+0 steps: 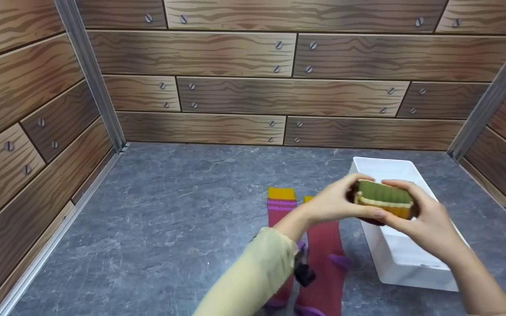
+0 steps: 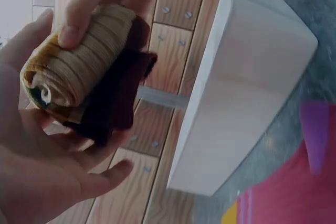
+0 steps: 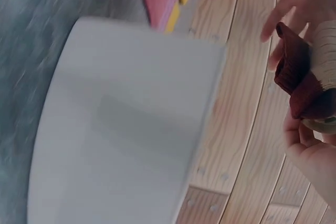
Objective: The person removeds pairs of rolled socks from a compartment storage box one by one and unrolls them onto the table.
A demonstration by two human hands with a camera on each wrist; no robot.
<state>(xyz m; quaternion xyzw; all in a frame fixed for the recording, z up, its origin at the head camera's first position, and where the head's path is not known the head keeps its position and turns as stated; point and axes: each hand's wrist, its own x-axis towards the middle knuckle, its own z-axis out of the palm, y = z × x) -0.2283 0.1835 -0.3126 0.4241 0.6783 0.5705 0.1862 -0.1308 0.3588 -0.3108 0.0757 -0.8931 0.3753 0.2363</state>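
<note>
Both hands hold a rolled-up pair of socks (image 1: 383, 194) over the white box. The bundle shows green, cream and mustard ribbing in the head view. In the left wrist view, a dark maroon flap hangs loose from the rolled socks (image 2: 84, 59). My left hand (image 1: 334, 199) grips the left end with curled fingers and thumb. At the other end, my right hand (image 1: 431, 217) grips the bundle, its thumb close to the left thumb. Below the left forearm lie long pinkish-red socks (image 1: 325, 245) with mustard cuffs and purple patches, partly covered by the arm.
An open white box (image 1: 420, 276) stands on the grey marbled tabletop (image 1: 169, 219), right of the red socks. A small black object (image 1: 304, 275) shows beside the left sleeve. Wood-patterned walls (image 1: 235, 94) enclose the back and sides.
</note>
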